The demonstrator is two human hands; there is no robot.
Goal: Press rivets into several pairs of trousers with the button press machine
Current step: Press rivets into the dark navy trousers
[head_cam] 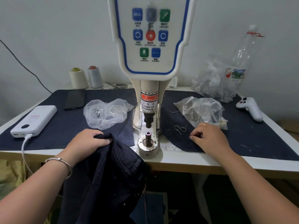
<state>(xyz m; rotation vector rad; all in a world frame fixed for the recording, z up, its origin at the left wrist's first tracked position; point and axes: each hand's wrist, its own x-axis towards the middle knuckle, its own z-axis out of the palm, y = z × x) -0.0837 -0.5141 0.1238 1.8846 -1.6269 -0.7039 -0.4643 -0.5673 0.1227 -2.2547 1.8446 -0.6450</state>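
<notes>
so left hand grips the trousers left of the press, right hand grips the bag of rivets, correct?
Not quite. In the head view the left hand does grip the trousers left of the press, but the right hand rests on the cloth, just short of the bag.

Dark navy trousers [103,175] — white table [186,160]

Both bare forearms reach forward from the lower corners. The left hand [88,139] lies palm down left of the button press machine [148,101], its fingers [106,140] curled around a fold of dark trousers [110,175]. The right hand [208,136] rests right of that machine, knuckles up, fingers loosely curled with fingertips on the bench [186,160].
</notes>
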